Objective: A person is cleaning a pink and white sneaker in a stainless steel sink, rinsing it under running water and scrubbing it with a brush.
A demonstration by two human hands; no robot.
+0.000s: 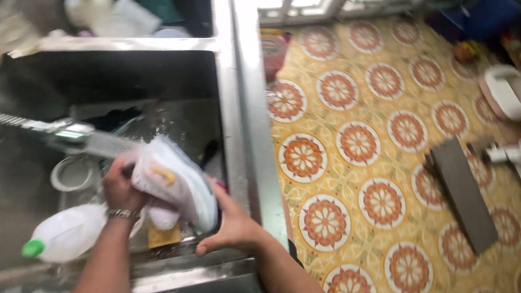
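Meanwhile, over a steel sink (237, 132), both hands clamp a white shoe (177, 183): left hand (122, 186) gripping its top, right hand (232, 225) cupping the sole, best kept steady beneath the sprayer (69, 134).

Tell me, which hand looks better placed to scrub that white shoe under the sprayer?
Probably the left hand: it is up on the white shoe beside the sprayer, while the right hand grips the shoe's lower end, steadying it over the sink.
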